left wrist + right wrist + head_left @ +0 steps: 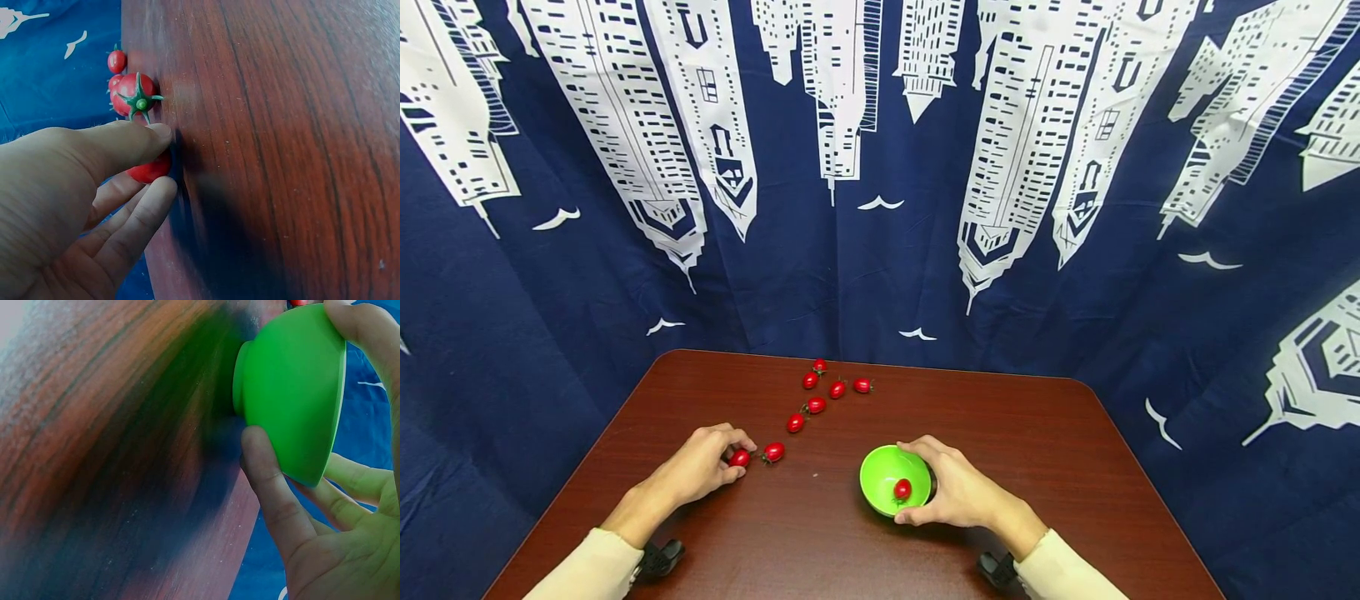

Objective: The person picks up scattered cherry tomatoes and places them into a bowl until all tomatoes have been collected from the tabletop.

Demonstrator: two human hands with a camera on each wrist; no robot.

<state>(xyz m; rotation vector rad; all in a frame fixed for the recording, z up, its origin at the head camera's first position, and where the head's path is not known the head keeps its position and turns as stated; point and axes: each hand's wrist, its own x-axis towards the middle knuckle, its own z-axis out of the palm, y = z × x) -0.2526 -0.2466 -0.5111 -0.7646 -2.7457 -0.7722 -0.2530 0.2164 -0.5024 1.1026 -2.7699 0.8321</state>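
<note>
On the left side of the table, my left hand [706, 464] pinches a red cherry tomato [740, 458] between thumb and fingers. The left wrist view shows this tomato [150, 170] partly covered by the fingers. Just to its right lies another cherry tomato [773, 452], whose green stem end [142, 104] faces the left wrist camera. My right hand [958, 492] grips a small light green bowl [875, 479] from its right side, thumb and fingers spread around it. One cherry tomato [902, 489] lies inside the bowl. In the right wrist view the bowl [294, 394] stands upright, its foot at the tabletop.
Several more cherry tomatoes [816, 405] lie scattered from the table's middle toward its back edge. The dark red-brown wooden table [1000, 433] backs onto a navy curtain [880, 275] with white building prints.
</note>
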